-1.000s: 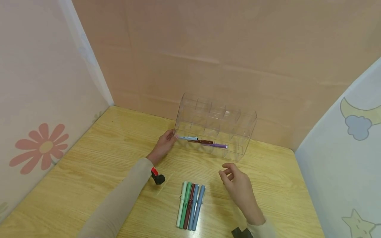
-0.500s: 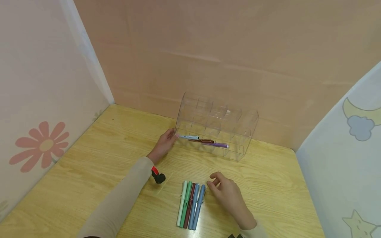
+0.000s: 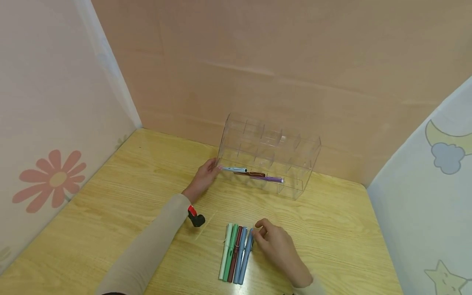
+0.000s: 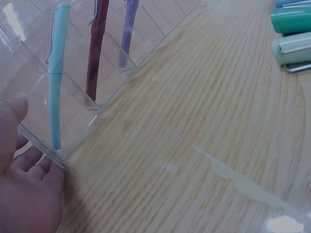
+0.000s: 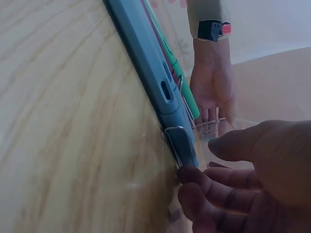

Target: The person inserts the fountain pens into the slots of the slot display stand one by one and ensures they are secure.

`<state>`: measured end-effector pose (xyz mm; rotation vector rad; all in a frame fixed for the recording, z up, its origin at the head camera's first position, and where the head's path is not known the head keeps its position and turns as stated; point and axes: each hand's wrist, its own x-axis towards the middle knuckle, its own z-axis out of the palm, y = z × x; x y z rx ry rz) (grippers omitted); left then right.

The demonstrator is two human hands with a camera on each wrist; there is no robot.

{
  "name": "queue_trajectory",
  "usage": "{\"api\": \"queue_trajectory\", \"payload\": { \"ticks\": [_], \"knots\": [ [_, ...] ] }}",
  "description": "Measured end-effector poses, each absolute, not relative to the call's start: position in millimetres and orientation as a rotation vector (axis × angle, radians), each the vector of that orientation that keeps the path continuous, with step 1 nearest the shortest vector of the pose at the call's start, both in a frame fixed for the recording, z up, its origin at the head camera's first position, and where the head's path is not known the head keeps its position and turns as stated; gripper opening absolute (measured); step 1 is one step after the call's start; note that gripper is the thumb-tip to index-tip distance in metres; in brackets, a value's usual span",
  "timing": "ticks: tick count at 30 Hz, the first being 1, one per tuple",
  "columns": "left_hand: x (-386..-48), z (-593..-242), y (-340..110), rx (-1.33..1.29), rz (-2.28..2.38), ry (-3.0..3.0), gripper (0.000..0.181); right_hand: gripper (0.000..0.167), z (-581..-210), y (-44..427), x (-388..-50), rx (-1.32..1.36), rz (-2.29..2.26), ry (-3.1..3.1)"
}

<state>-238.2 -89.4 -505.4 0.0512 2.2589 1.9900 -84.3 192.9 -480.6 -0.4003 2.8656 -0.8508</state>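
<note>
end pen: lying on bench, right of row; probably weighing little, handling stiff and slippery; barrel near cap offering best hold. right grip: standing spread at cap, contact unclear. left grip: pinching rack by left edge.

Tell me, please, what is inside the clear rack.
The clear rack holds a light-blue pen, a reddish-brown pen and a purple pen in its lowest row. The left hand grips one end; whatever lies behind its fingers is covered.
</note>
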Motion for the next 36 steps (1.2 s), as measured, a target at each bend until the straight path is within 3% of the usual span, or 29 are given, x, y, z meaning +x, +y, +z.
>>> {"api": "queue_trajectory", "payload": {
  "ticks": [20,36],
  "knots": [
    [-236.0,-503.8,-88.5,0.022,2.026,2.214,0.065,0.031,-485.9,189.5,-80.6,-0.534,-0.798,2.825],
    [-235.7,-503.0,-88.5,0.042,2.029,2.212,0.065,0.018,-482.7,190.8,-81.3,-0.509,-0.669,2.906]
  ]
}}
